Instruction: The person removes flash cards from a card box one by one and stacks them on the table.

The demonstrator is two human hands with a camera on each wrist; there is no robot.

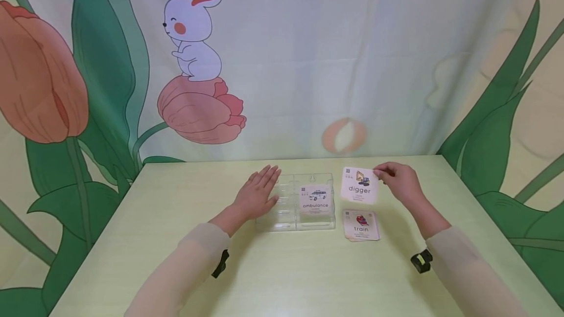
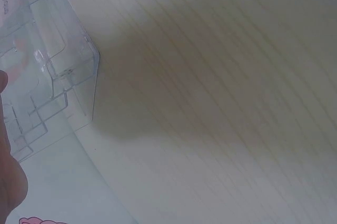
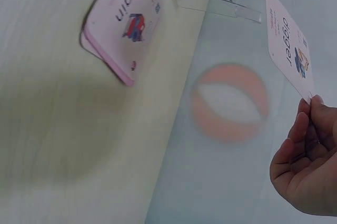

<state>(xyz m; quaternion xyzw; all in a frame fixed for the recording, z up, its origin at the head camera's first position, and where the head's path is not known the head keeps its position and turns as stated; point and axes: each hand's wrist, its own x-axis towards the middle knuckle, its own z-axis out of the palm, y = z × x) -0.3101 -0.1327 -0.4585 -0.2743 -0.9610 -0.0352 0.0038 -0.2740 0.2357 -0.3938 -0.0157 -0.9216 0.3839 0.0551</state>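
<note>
My right hand (image 1: 400, 183) pinches the upper right corner of a white "digger" flash card (image 1: 359, 187), held up above the table. In the right wrist view the thumb and fingertips (image 3: 310, 101) meet at that corner. A clear plastic card holder (image 1: 286, 225) stands on the table, with an "ambulance" card (image 1: 315, 199) in its right half. My left hand (image 1: 257, 192) has its fingers straight against the holder's left side, covering part of it. Right of the holder lies a small stack of cards with the "train" card (image 1: 361, 225) on top.
The pale wooden table (image 1: 291, 278) ends at the back against a curtain (image 1: 282, 72) printed with a rabbit and tulips. A black wrist camera (image 1: 421, 261) sits under the right sleeve, and another black device (image 1: 221, 263) under the left.
</note>
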